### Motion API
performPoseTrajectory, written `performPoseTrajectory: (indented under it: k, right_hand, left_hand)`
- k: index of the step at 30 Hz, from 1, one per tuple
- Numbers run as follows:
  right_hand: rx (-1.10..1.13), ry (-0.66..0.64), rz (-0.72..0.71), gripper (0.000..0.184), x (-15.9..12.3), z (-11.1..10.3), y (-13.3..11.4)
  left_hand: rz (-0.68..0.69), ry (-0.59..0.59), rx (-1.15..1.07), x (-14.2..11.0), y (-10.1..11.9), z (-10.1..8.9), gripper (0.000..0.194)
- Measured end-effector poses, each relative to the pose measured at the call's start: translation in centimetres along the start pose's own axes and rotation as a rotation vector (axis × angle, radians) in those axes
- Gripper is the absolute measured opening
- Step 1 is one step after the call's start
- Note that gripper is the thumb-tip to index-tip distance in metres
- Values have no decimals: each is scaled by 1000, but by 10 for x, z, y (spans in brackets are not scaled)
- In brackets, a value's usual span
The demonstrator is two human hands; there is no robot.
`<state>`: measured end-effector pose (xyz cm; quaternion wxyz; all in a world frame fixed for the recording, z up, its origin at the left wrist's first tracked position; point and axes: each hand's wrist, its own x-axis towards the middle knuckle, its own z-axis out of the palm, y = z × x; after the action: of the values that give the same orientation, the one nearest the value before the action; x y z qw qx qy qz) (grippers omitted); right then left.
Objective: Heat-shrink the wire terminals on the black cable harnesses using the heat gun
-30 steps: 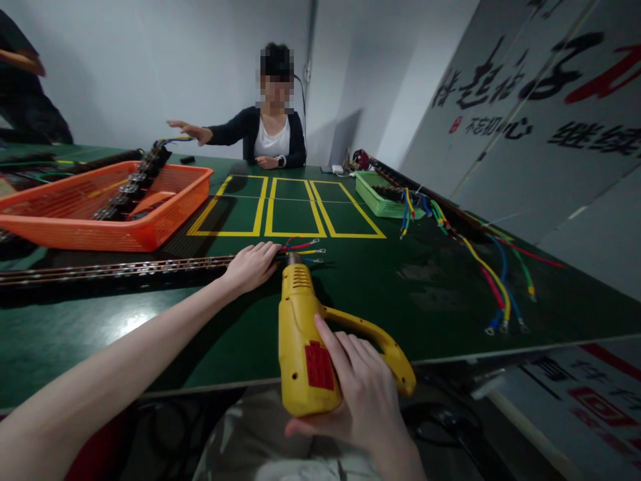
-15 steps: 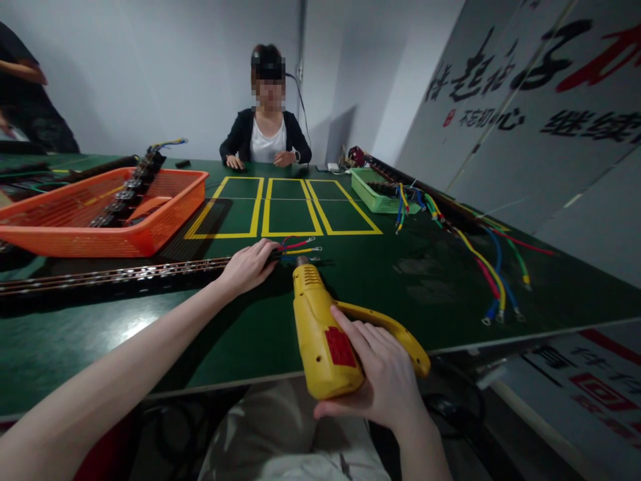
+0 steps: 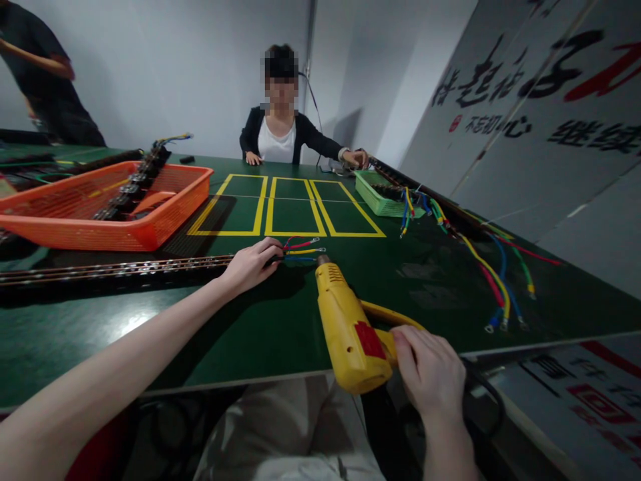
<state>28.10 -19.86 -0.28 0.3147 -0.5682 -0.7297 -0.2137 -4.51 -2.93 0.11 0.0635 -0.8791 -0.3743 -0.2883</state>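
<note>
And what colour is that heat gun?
The heat gun is yellow with a red patch, shown best in the head view.

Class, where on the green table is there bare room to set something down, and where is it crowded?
Bare: inside the three yellow outlines, and between the left forearm and the yellow heat gun. Crowded: the left, with the orange basket and long dark strip, and the right, with the green basket and loose coloured wires.
</note>
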Motion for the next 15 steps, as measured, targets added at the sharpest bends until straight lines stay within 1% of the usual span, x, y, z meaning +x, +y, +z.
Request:
performPoseTrajectory:
  k: [3, 6, 15]
  right_hand:
    - [-2, 26, -14, 31, -1, 4, -4]
    - [7, 51, -12, 28, -3, 8, -13]
    - [130, 104, -14, 25, -2, 23, -59]
  left_hand:
    - [8, -2, 9, 0, -1, 1, 20]
    - [10, -3, 20, 0, -2, 2, 21]
    - [-1, 10, 36, 2, 0, 4, 22]
